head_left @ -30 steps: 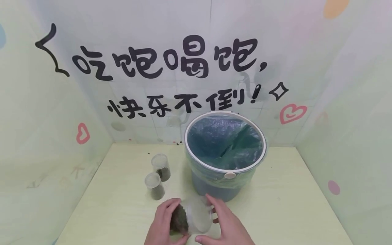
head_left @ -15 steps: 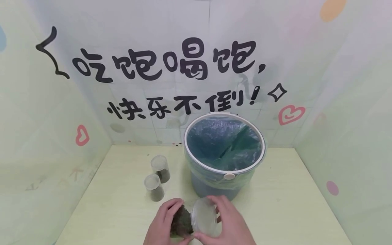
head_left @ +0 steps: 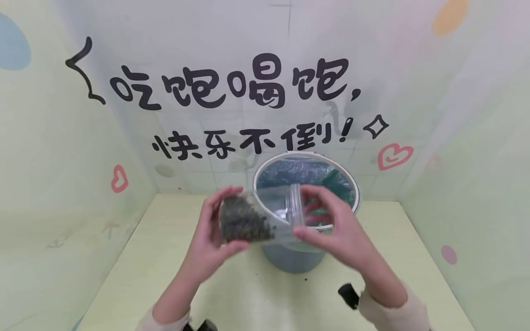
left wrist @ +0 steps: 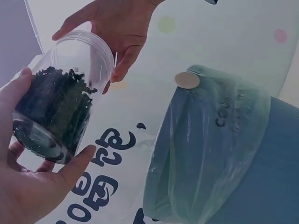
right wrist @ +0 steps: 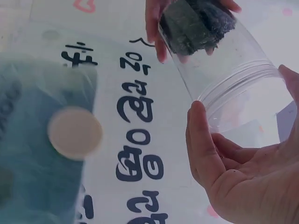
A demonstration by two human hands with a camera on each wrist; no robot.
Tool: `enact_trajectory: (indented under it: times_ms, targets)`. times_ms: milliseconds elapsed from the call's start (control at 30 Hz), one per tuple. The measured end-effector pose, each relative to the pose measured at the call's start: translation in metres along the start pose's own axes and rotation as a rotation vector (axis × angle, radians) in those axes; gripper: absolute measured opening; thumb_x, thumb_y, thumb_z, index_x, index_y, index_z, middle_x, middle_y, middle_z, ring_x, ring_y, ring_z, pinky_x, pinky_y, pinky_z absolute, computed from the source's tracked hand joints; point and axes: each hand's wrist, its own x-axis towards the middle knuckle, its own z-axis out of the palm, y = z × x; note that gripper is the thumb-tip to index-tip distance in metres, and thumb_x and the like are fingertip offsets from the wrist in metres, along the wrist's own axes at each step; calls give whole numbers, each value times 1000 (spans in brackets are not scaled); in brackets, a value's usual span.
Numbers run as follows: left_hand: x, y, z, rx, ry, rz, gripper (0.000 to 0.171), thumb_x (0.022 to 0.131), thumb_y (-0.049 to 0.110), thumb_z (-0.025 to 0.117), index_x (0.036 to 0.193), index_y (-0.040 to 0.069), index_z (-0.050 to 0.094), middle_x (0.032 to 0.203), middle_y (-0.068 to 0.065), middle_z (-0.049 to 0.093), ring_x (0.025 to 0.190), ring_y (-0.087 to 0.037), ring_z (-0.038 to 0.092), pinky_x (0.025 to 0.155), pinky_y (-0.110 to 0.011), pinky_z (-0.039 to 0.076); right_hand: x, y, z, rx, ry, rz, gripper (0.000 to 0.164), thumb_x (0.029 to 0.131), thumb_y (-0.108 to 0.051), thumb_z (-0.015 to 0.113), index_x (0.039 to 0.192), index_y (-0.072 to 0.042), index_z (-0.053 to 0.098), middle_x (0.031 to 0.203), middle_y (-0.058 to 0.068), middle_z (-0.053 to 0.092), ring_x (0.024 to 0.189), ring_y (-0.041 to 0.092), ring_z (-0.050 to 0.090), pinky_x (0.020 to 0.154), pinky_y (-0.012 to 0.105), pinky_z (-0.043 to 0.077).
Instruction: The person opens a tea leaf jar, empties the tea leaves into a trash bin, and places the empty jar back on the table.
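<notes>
A clear jar (head_left: 275, 207), part filled with dark dried leaf-like pieces (head_left: 244, 223), lies sideways in the air between my two hands. My left hand (head_left: 207, 246) holds its base end, fingers and thumb around the filled part. With thumb and fingers my right hand (head_left: 341, 232) grips the ridged clear lid end (head_left: 296, 207). In the left wrist view the pieces heap toward the base of the jar (left wrist: 58, 105). The right wrist view shows the ridged end of the jar (right wrist: 238, 86) between my right thumb and fingers.
Behind the jar stands a blue bucket (head_left: 291, 257) with a pale rim and a green plastic bag lining. Small dark specks (head_left: 306, 279) lie on the pale table (head_left: 372, 266). A lettered backdrop (head_left: 232, 37) encloses the back and sides.
Both hands have lifted the jar from low at the front to before the bucket's rim. It has turned crosswise. The two smaller jars at left are now hidden.
</notes>
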Motion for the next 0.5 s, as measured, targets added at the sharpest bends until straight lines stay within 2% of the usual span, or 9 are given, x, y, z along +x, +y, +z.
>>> enact_trajectory:
  times_ms: [100,200,267,367,500]
  targets:
    - [27,-5,2,-25,40,-75,90,79,38,81,150,12,32,148,-8,44,131,-18,46,105,-27,49,23,-2,-13,2,6,66,62,86,-15,75,142,-9,49,121,14,61,101,24,63,86,29,59]
    - [50,-14,5,79,71,-101,92,78,62,71,148,16,33,143,-11,46,124,-24,51,97,-34,55,43,2,-25,-25,-9,109,59,91,-22,68,146,-14,47,125,15,59,106,28,62,86,35,58]
    - [62,-21,8,164,85,-100,95,79,73,62,147,15,31,141,-16,44,121,-28,52,93,-41,56,55,7,-31,-42,-31,132,58,94,-26,64,148,-17,45,126,16,60,107,29,62,87,37,57]
    - [75,-31,11,271,101,-102,96,82,81,47,147,13,30,140,-19,43,119,-31,52,93,-52,52,69,15,-37,-53,-69,169,57,98,-34,59,150,-15,44,127,17,62,107,28,63,90,36,54]
    - [90,-37,11,358,80,-180,92,88,82,32,148,13,27,147,-18,40,130,-34,47,106,-58,41,81,23,-42,-32,-99,208,56,101,-36,53,151,-11,43,130,20,62,108,27,62,91,32,55]
